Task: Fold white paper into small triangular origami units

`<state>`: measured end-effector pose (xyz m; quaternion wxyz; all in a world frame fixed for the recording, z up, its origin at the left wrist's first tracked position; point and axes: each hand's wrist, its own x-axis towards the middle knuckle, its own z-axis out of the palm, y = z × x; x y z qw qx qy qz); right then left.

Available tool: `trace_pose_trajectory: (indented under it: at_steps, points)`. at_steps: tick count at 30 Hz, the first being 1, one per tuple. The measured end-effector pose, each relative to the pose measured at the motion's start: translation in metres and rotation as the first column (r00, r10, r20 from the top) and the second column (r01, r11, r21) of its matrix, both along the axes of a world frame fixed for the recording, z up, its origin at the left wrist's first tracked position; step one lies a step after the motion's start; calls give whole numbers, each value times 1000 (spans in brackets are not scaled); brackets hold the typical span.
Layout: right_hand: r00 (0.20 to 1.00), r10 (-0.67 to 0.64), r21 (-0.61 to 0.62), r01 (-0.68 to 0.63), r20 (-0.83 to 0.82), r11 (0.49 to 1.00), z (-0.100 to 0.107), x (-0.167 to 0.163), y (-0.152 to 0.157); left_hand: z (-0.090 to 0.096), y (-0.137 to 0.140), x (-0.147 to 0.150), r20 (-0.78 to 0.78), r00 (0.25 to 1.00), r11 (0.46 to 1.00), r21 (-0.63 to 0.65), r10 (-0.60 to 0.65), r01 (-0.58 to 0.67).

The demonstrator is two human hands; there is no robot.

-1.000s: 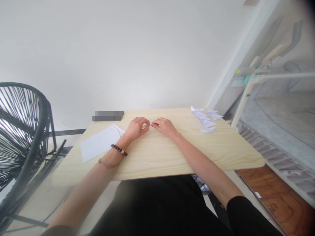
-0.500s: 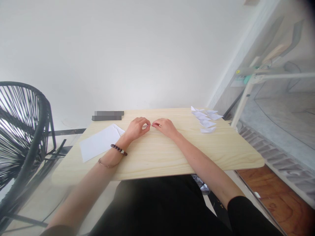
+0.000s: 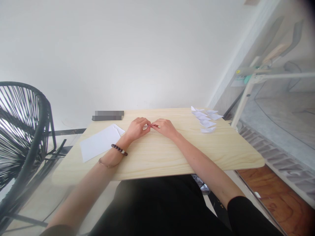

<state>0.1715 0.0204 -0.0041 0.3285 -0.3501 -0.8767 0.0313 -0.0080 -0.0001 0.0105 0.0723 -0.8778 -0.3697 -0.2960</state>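
Note:
Over the middle of the table, my left hand (image 3: pixel 139 128) and my right hand (image 3: pixel 165 127) meet at the fingertips. Thumb and fingers of each are pinched together. Whatever they grip is mostly covered by the fingers and too small to name. Beside my left forearm lie flat white paper sheets (image 3: pixel 99 143), with a folded corner piece on top near the wrist. To the right of my right hand, several folded white paper pieces with pointed ends (image 3: pixel 207 123) are grouped at the table's back right.
A pixelated dark object (image 3: pixel 107 115) lies at the back left of the wooden table (image 3: pixel 157 157), which stands against a white wall. A black woven chair (image 3: pixel 27 131) is at the left. On the right stands a white metal frame (image 3: pixel 243 101).
The fingertips of both hands have come slightly closer and now touch. My right-hand fingers have shifted a little. The papers have not moved.

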Motion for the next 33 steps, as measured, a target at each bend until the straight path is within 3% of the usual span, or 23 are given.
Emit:
trace_pose_trajectory:
  at_steps: [22, 33]
  points:
    - [999, -1, 10, 0, 35, 1000, -2, -1, 1, 1, -1, 2, -9, 1000, 1000, -5, 14, -14]
    - [999, -51, -68, 51, 10, 996, 5, 9, 2, -8, 6, -8, -62, 994, 983, -160, 86, -95]
